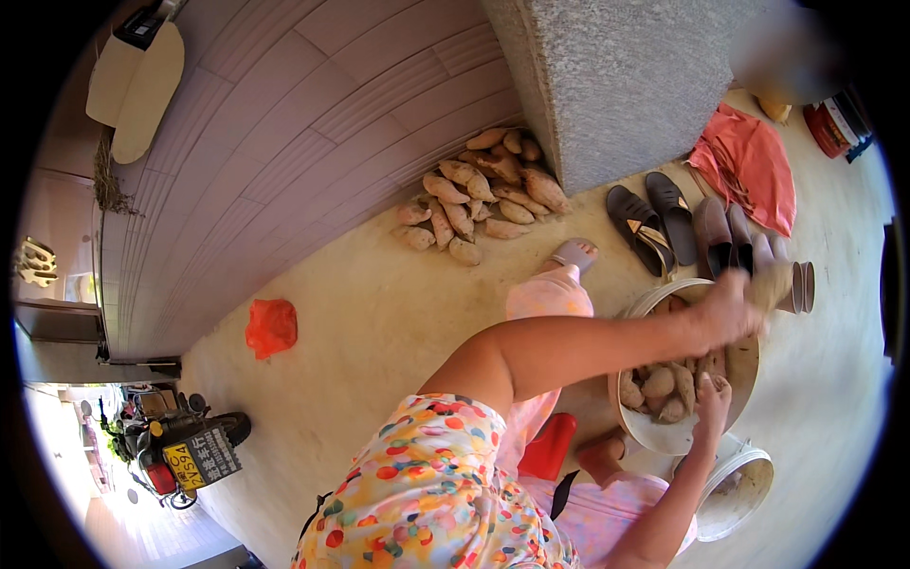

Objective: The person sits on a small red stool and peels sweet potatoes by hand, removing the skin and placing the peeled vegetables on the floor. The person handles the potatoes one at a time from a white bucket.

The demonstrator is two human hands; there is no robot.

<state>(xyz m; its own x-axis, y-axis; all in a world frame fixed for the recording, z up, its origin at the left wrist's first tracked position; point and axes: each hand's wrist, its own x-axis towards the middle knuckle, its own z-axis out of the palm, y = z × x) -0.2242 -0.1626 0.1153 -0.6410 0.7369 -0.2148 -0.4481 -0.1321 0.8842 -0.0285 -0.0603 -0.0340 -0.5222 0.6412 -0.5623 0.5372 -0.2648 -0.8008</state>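
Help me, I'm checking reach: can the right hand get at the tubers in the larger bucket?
Probably yes: the right hand is over the open larger bucket, close to the tubers; nothing visible blocks its way.

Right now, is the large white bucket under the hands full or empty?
Partly filled: sweet potatoes lie inside the bucket, while bare inner wall shows beside them.
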